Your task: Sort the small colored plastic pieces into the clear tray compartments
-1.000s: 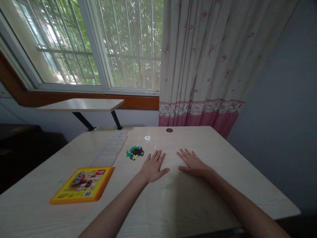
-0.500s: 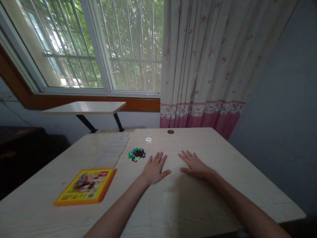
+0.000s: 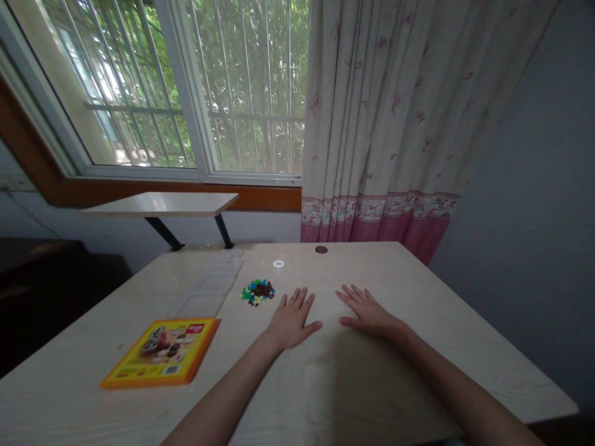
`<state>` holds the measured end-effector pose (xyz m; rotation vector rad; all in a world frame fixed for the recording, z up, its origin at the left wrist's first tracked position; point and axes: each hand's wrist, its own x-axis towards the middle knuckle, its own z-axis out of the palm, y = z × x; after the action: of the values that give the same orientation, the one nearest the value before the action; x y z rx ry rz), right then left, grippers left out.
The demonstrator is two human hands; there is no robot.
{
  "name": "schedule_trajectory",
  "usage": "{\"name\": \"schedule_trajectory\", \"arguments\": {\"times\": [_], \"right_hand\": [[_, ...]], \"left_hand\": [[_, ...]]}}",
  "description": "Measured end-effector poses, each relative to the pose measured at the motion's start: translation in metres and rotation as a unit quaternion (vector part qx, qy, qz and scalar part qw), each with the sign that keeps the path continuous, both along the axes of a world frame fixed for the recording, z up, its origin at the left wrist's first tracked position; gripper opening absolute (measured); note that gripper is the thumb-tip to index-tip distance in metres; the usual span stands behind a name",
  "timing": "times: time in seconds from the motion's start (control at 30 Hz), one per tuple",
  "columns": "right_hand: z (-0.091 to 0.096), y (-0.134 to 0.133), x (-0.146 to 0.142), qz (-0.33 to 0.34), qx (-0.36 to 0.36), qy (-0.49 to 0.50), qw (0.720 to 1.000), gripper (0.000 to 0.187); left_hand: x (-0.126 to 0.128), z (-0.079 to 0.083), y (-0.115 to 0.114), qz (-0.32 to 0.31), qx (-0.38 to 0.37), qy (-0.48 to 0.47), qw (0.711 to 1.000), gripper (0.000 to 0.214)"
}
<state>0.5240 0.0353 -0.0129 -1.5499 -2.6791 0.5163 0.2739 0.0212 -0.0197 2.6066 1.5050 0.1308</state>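
Note:
My left hand (image 3: 291, 320) lies flat on the pale wooden table (image 3: 418, 347), palm down, fingers spread, holding nothing. My right hand (image 3: 367, 311) rests flat beside it, a little to the right, also empty with fingers apart. Just ahead and left of my left hand sits a small heap of coloured toy bricks (image 3: 258, 292), green, blue, yellow and brown. A flat yellow and orange box (image 3: 162, 351) with a picture on its lid lies at the table's left. A folded pale paper sheet (image 3: 210, 286) stretches from the box toward the far edge.
A round cable hole (image 3: 321, 249) sits near the table's far edge. Behind the table a small shelf (image 3: 162, 203) on black brackets juts from under the barred window (image 3: 186, 93). A pink-hemmed curtain (image 3: 385, 124) hangs at the back right.
Both hands stay flat on the table. The view has shifted slightly, so everything sits a bit lower and to the right in the picture.

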Motion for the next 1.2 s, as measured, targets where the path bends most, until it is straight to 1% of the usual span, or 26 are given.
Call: {"name": "schedule_trajectory", "arguments": {"times": [0.87,1.2], "right_hand": [[-0.0008,0.0007,-0.0009,-0.004,-0.001,-0.001,1.000,0.081],[0.0023,-0.0010,-0.0010,-0.002,-0.002,0.004,1.000,0.081]], "left_hand": [[-0.0009,0.0001,-0.0006,0.000,-0.003,0.008,1.000,0.079],[-0.0017,0.0017,-0.0014,0.000,-0.007,0.002,1.000,0.078]]}}
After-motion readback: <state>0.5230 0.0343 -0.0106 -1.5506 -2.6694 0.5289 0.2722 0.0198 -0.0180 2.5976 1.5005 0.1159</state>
